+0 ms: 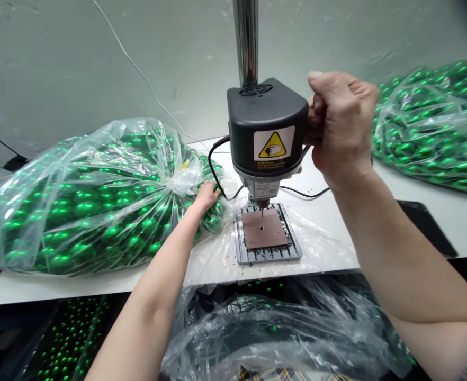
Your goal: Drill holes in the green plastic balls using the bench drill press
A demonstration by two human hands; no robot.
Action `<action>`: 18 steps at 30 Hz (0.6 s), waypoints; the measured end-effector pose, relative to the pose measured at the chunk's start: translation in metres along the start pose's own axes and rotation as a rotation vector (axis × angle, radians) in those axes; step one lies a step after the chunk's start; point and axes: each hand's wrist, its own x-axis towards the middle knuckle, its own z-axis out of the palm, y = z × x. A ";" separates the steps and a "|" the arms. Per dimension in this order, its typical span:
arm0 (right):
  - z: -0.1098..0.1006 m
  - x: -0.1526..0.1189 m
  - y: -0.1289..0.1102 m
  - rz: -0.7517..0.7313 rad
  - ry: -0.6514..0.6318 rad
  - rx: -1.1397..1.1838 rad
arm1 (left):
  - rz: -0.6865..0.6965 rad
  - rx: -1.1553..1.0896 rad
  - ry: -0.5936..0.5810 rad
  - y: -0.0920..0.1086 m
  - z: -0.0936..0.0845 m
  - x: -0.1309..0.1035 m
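My right hand (339, 121) is closed at the right side of a black bench drill press (267, 121), gripping its handle, which the fingers mostly cover. A thin bit (262, 212) points down over a brown square pad (264, 230) with a small dark hole. That pad lies on the slotted grey drill base (269, 256), sprinkled with dark green shavings. To the left, my left hand (207, 196) reaches to the gathered mouth of a clear plastic bag (118, 129) full of shiny green balls (110, 233). Its fingers are largely hidden among the balls and plastic.
A second bag of green balls (432, 121) stands at the right, behind a black flat object (428, 227). Clear plastic sheeting (289, 328) hangs below the white table's front edge (98, 288). More green balls (72, 333) show lower left. A black cord (305, 194) runs behind the drill.
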 end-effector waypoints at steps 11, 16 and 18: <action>-0.004 0.000 0.003 -0.046 -0.072 -0.044 | -0.036 0.014 0.276 0.033 -0.029 -0.060; -0.004 -0.001 0.001 -0.032 -0.057 -0.050 | -0.265 -0.784 0.162 0.049 -0.041 -0.129; -0.004 -0.002 -0.002 -0.019 -0.057 -0.053 | -0.368 -1.106 -0.087 0.052 -0.038 -0.141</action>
